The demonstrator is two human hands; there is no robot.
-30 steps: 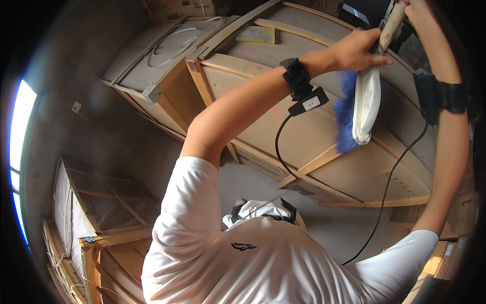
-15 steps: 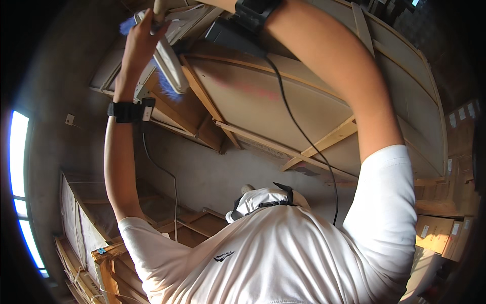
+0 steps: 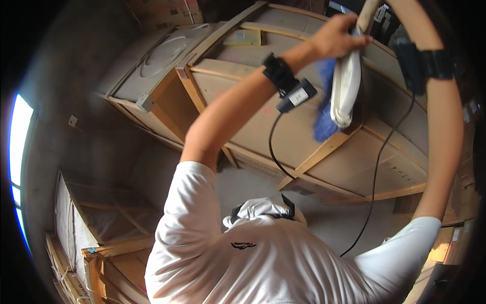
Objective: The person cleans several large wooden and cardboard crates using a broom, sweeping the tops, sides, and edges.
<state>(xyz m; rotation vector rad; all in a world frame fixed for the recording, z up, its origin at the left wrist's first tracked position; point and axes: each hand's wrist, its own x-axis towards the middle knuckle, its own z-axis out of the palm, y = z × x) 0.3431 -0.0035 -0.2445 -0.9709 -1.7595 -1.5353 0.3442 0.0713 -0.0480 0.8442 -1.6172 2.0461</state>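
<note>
My left hand [image 3: 340, 36] reaches up to the right and is closed around the lower handle of a dust mop, just above its head. The dust mop [image 3: 346, 93] has a long white head and a fluffy blue fringe, somewhat blurred. Its pale handle runs up past the top edge. My right forearm [image 3: 439, 116] rises along the right side; the hand itself lies beyond the top edge. Under the mop is a large carton [image 3: 253, 126] framed with wooden slats. Both wrists carry black straps with small cabled boxes.
A yellowish flat piece [image 3: 242, 38] lies on the carton's top, and a pale strap [image 3: 164, 53] loops farther left. Another wood-framed crate [image 3: 114, 218] stands at the lower left, near a bright window [image 3: 21, 147]. Dark cables hang from both wrists.
The dust mop and my left hand have swung from the upper left across to the upper right. My right arm has moved farther right, with its wrist strap now lower in view.
</note>
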